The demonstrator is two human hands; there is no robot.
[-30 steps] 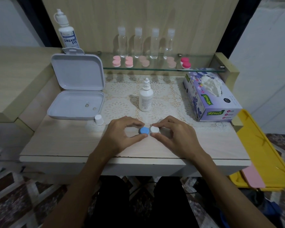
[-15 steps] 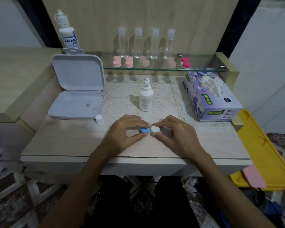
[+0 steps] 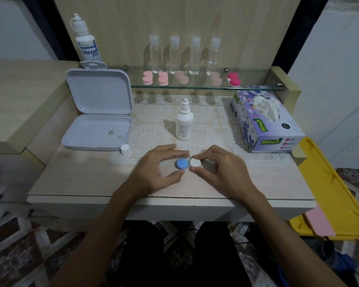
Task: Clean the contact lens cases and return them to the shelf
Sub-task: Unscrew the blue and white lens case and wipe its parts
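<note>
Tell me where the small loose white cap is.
The white cap stands on the tabletop, left of the left hand, beside the open white box's front right corner.

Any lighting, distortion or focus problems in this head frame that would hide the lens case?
Head view: dim and soft overall, with wide-angle bending at the edges; a brighter patch falls on the table left of the left hand. The bottles cast shadows on the back panel. The blue-and-white case between both hands stays readable; the right hand does not cover it.

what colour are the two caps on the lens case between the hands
One blue round cap, one white round cap, seen in the head view.
</note>
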